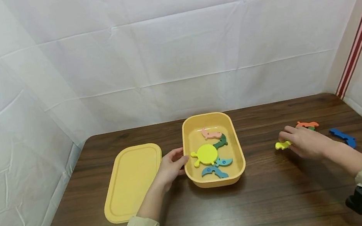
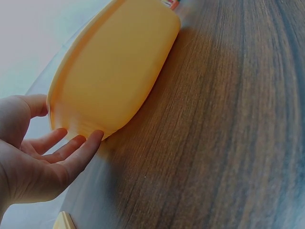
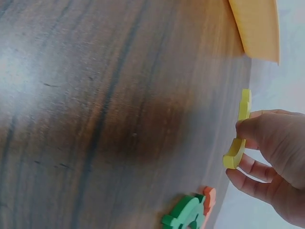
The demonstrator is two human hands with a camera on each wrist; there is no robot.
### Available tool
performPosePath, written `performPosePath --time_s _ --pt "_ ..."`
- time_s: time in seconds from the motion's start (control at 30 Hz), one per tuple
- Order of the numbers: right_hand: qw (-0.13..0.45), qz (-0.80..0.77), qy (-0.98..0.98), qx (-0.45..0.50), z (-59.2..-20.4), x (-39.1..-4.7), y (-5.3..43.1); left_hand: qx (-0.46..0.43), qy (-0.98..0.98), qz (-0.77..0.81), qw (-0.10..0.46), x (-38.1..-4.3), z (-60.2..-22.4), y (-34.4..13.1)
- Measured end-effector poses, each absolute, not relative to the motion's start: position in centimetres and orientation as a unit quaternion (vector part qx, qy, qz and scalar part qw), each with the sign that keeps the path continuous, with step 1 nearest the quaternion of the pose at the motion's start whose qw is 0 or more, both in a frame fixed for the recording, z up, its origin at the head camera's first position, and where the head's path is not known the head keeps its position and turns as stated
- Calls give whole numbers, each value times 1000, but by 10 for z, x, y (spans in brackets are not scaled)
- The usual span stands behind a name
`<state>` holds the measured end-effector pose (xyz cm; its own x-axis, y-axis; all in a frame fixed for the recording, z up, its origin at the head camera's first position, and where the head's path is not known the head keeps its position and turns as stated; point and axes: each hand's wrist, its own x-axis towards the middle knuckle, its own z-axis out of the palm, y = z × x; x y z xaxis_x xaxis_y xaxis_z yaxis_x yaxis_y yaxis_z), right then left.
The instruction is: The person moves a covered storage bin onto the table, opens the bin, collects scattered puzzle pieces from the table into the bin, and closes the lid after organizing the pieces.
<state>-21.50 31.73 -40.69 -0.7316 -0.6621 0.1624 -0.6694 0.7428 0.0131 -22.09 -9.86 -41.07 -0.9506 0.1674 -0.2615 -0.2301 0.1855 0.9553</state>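
A yellow plastic box (image 1: 217, 182) stands in the middle of the table. My left hand (image 1: 171, 167) holds its left side, thumb at the rim and fingers against the outer wall. Inside lie flat animal-shaped pieces: a yellow turtle piece (image 1: 207, 154), a pink piece (image 1: 212, 135), a dark green piece (image 1: 221, 141) and two blue pieces, one of them a blue bird-like piece (image 1: 215, 172). On the right, my right hand (image 1: 306, 142) pinches a small wavy yellow piece (image 3: 234, 153) between thumb and fingers, tilted on edge in the right wrist view.
Left of the box lies a flat yellow lid (image 1: 131, 183). Beyond and beside my right hand are an orange piece (image 1: 307, 124), a green piece (image 3: 183, 212) partly hidden by that hand, and a blue piece (image 1: 343, 138). White sheets (image 1: 173, 63) hang behind the wooden table (image 1: 269, 209).
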Motion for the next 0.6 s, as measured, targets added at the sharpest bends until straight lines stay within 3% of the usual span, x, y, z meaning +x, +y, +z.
performPosePath --time_s 0.6 --pt "78 -3 -937 342 -372 -221 307 -24 758 636 146 -225 -421 -99"
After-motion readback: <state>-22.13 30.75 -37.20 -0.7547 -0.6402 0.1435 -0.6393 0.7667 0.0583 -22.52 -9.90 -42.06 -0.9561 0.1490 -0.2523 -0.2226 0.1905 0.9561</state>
